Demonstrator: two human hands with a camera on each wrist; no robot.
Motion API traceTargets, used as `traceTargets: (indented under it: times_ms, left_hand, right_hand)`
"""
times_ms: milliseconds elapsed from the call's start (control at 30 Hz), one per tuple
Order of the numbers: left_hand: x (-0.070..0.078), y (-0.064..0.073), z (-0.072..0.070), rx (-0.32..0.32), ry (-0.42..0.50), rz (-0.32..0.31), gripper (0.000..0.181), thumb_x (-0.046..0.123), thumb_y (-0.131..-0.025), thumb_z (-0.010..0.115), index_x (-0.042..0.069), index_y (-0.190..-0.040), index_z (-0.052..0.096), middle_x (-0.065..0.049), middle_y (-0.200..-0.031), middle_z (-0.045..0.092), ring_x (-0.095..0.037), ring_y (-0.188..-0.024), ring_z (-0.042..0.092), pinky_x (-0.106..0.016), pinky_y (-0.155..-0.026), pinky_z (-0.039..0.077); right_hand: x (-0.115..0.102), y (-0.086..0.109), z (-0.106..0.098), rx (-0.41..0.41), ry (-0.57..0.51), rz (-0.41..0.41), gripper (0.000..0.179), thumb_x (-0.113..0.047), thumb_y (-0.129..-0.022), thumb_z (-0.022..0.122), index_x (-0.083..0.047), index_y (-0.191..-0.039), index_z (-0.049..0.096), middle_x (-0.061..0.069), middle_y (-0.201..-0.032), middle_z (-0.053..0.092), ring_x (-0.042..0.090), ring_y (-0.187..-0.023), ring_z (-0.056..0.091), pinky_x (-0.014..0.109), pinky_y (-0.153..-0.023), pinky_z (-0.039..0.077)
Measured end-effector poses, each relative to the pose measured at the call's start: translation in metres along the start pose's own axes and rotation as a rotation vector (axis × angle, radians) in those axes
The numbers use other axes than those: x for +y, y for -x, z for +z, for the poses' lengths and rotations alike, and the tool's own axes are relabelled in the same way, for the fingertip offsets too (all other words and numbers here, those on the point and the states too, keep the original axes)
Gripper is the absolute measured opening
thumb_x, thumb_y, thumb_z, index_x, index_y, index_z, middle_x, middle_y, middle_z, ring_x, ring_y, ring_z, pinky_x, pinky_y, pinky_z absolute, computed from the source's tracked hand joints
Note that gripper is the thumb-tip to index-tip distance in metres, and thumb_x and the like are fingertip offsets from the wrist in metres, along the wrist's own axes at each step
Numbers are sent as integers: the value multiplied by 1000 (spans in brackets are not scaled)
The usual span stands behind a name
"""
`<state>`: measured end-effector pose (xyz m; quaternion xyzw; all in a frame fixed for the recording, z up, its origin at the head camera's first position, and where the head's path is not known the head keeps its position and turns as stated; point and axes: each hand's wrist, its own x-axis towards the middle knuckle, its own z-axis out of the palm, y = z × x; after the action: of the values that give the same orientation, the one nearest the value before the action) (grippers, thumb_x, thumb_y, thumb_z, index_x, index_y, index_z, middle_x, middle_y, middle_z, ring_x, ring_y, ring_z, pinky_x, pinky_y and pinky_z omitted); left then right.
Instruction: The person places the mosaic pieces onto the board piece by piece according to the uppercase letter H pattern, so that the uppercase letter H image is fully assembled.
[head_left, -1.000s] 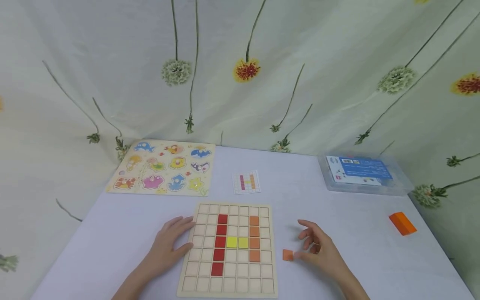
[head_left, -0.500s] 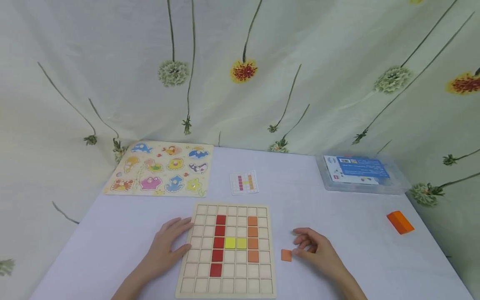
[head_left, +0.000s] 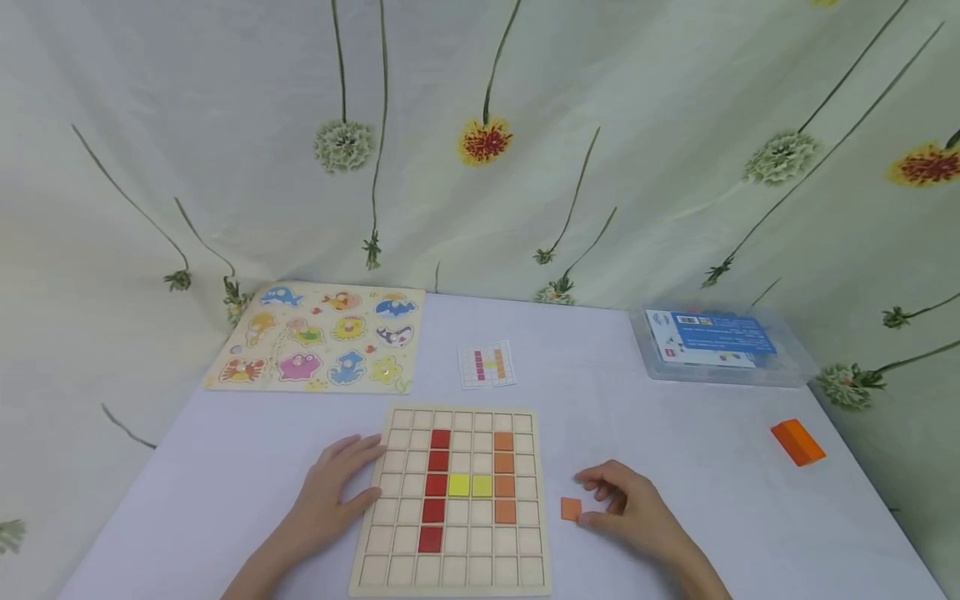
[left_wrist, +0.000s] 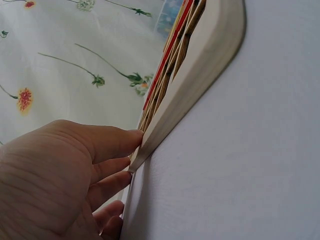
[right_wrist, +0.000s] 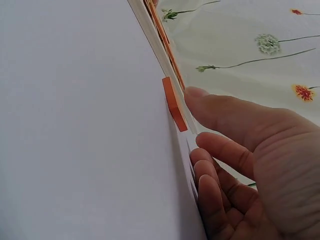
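A wooden grid board (head_left: 378,542) lies on the white table, holding a column of red square tiles (head_left: 436,485), two yellow tiles (head_left: 470,485) and a column of orange tiles (head_left: 505,476). My left hand (head_left: 333,492) rests along the board's left edge, thumb and fingertips at its rim. In the left wrist view, the thumb (left_wrist: 117,142) touches the board's side. One loose orange tile (head_left: 571,508) lies right of the board. My right hand (head_left: 633,510) is beside it, thumb tip at the tile's right corner, the other fingers loosely bent with nothing between them.
Behind the board lies a small pattern card (head_left: 487,364). A sea-animal puzzle board (head_left: 311,337) is at the back left. At the back right stands a clear plastic box (head_left: 712,346), with an orange block (head_left: 798,442) in front of it. A flowered cloth hangs behind.
My right hand has moved slightly left and down toward the loose orange tile, its index finger lowering. The left hand stays at the board's edge. The head view has shifted a little.
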<state>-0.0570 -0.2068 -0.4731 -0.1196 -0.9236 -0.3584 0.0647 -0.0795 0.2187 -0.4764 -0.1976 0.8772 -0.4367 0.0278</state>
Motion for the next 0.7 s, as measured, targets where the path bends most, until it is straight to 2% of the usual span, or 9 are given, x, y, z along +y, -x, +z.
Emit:
traceTargets:
  times_ms: [133,367,567,700]
  left_hand:
    - [0,0,1,8,2,11,52,9,-82,74,11,-132,59,-11,-141,55,-40,-135,37,-72,-100,28]
    - [0,0,1,10,2,7,52,9,-82,74,10,-132,59,-12,-141,55,-40,-135,37,-72,-100,28]
    - [1,0,0,12,1,12,51,9,-82,74,10,-131,60,-12,-140,56,-40,-135,37,-71,-100,29]
    - [2,0,-1,-2,0,-5,52,9,-82,74,11,-132,59,-12,-141,55,-40,-136,36,-71,-101,28]
  right_hand:
    - [0,0,1,-1,39,-42,43,-30,-70,87,-20,-108,69,-10,-92,61,4,-78,52,19,-63,48]
    - [-3,0,2,-20,120,-49,43,-33,-68,88,-25,-106,69,-14,-90,57,1,-75,49,17,-62,46]
    - [-3,-1,3,-18,140,-52,40,-31,-67,88,-26,-103,70,-16,-86,56,-1,-73,48,17,-63,46]
    - [-5,0,3,-28,118,-42,35,-24,-69,87,-25,-100,70,-15,-84,58,-1,-73,49,17,-64,46]
